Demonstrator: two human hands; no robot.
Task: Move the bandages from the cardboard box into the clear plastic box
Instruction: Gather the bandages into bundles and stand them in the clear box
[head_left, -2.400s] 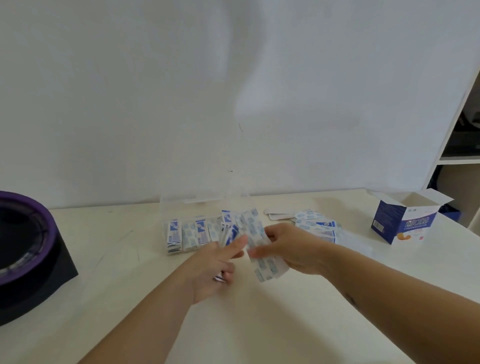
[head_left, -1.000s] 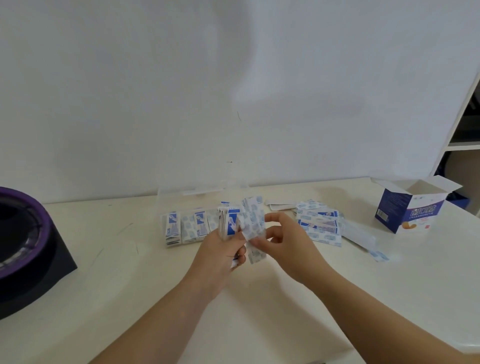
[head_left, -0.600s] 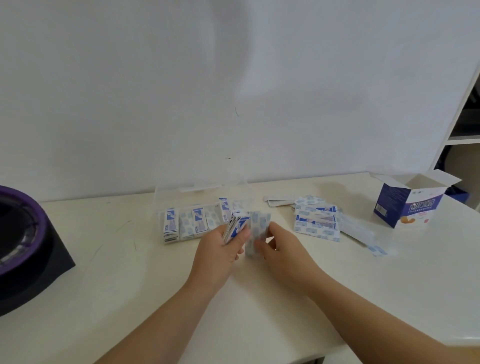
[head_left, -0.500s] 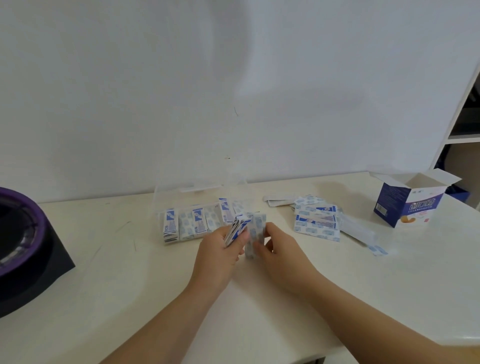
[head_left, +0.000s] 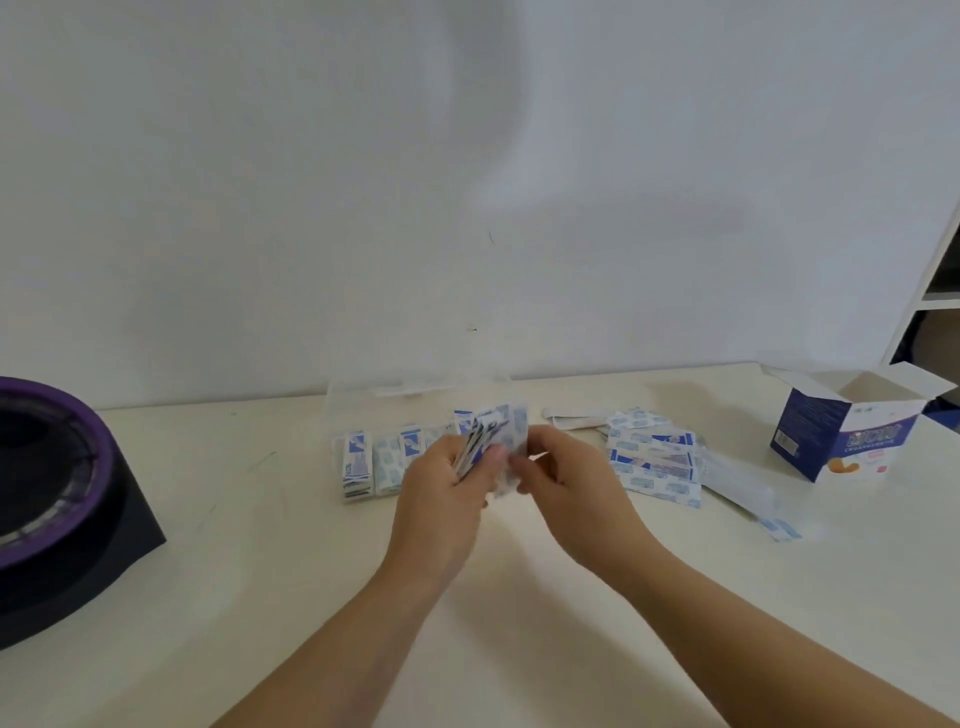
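Both hands are meeting over the middle of the white table (head_left: 260, 597). The left hand (head_left: 441, 499) is gripping a fanned stack of bandages (head_left: 475, 441), and the right hand (head_left: 566, 488) is pinching the stack's right side. Just behind them the clear plastic box (head_left: 358, 402) is sitting near the table's back edge, holding upright bandages (blurred). A loose pile of bandages (head_left: 654, 460) is lying to its right. The open cardboard box (head_left: 852, 431) is standing by the back right corner. A black and purple object (head_left: 57, 499) is occupying the left edge.
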